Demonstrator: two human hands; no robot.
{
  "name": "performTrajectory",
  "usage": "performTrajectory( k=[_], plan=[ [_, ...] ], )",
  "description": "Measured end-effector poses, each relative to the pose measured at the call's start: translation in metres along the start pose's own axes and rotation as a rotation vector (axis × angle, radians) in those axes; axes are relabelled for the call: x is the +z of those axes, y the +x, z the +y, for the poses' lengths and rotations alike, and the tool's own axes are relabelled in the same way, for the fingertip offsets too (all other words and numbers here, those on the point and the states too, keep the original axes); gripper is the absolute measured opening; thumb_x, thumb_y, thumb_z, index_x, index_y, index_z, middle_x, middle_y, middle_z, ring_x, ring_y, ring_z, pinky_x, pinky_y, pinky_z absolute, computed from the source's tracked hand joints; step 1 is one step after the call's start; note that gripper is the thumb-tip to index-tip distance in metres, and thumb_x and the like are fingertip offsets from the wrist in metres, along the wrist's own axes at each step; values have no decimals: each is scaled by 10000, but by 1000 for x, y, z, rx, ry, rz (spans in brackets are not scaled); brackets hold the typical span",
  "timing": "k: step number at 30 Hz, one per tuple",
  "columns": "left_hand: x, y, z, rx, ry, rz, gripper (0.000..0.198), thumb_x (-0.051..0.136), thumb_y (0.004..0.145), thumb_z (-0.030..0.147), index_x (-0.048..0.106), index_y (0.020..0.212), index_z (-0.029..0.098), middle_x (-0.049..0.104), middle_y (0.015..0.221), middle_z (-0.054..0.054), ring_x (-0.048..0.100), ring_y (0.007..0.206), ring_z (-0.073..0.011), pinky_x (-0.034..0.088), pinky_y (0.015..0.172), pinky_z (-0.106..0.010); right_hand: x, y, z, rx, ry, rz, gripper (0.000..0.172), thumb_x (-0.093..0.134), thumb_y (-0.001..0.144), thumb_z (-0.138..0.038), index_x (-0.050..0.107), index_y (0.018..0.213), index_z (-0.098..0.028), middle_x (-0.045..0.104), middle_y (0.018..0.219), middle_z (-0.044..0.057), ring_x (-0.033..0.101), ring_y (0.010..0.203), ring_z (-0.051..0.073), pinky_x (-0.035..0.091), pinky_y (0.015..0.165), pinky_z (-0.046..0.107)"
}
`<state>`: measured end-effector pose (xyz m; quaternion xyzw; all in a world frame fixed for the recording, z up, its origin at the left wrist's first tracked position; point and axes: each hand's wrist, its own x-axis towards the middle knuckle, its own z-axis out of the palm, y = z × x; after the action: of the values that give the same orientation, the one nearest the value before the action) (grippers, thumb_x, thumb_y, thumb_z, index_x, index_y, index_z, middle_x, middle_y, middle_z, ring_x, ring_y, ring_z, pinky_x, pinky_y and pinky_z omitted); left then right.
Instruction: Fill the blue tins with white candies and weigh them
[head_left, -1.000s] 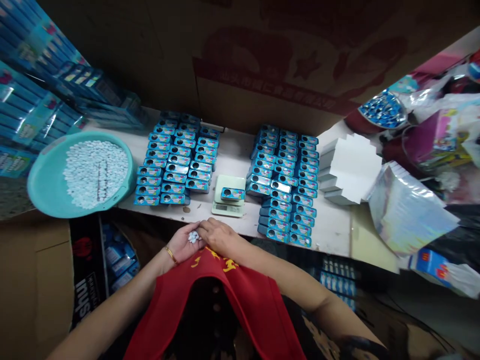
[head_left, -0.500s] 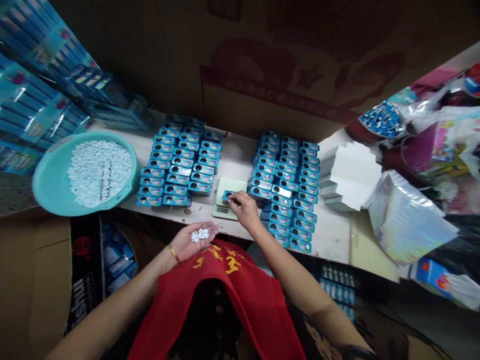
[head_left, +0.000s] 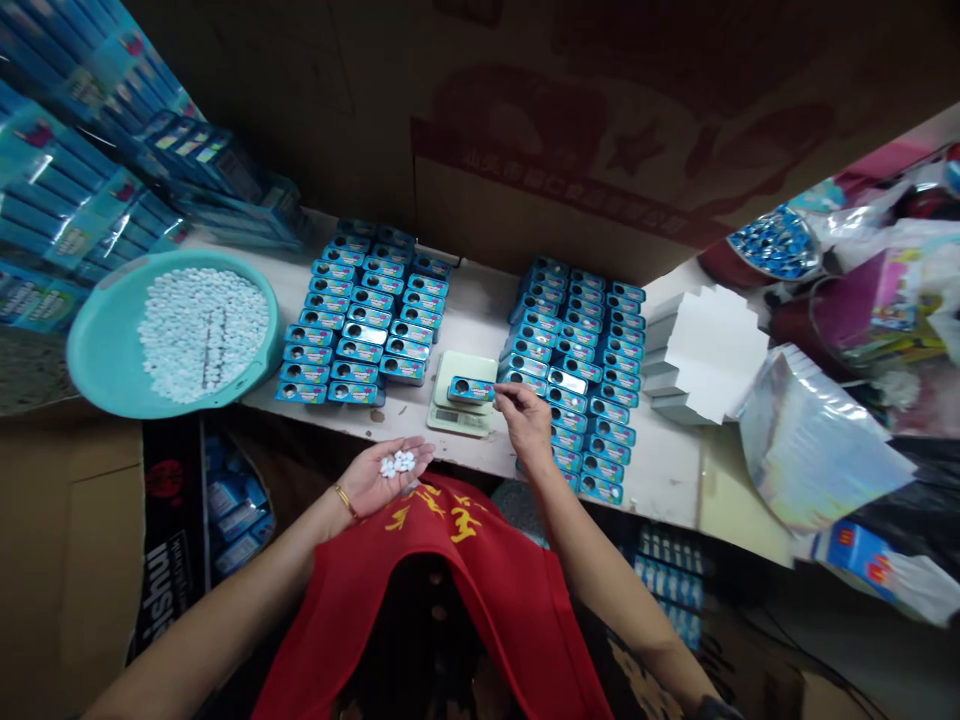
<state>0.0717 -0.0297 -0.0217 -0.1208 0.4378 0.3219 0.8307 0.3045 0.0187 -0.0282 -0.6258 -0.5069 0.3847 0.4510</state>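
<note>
My left hand (head_left: 379, 476) lies palm up at the table's front edge, cupping several small white tablets (head_left: 397, 463). My right hand (head_left: 525, 418) is just right of a small green scale (head_left: 461, 405), fingers pinched together near a blue tin (head_left: 471, 390) that rests on the scale. Whether anything is in the pinch is too small to tell. Rows of blue tins (head_left: 367, 320) lie left of the scale and more blue tins (head_left: 577, 350) lie to its right.
A teal basin (head_left: 97, 360) full of white tablets stands at the left. Stacked white boxes (head_left: 697, 350) and a shiny foil bag (head_left: 810, 430) lie at the right. Cardboard walls (head_left: 540, 170) close the back. Blue packets (head_left: 67, 200) pile up at far left.
My right hand left my left palm, reached to the tin on the scale, then drew back slightly to the right. My left hand stayed cupped with the tablets.
</note>
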Motion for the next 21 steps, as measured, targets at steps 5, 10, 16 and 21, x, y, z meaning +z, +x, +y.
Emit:
performTrajectory(
  k=[5,10,16,21],
  plan=[
    [3,-1,0,-6,3,11,211,479,771,120,601,912,21,645,931,-182,603,906,-230,500,782,-295,-1,-3,3,13,50,13,172,534,736,-266,640,842,-182,581,830,26,558,731,131,464,636,264],
    [4,-2,0,6,-8,27,212,466,777,115,598,911,18,643,934,-185,604,903,-230,500,783,-297,18,9,-6,-64,-12,-43,145,514,731,-211,642,797,-191,584,816,23,553,779,139,456,681,266],
    [1,-2,-2,27,-16,28,205,462,779,116,600,905,30,641,940,-182,603,907,-226,500,779,-300,30,17,-12,-115,-30,-54,149,502,738,-176,639,792,-196,588,817,22,558,794,138,459,709,270],
    [-1,1,-2,4,9,-16,224,464,792,160,593,931,42,638,926,-179,618,846,-225,517,688,-291,32,-16,-32,-211,10,-367,173,551,754,-238,635,905,-229,608,931,29,560,886,143,450,773,274]
  ],
)
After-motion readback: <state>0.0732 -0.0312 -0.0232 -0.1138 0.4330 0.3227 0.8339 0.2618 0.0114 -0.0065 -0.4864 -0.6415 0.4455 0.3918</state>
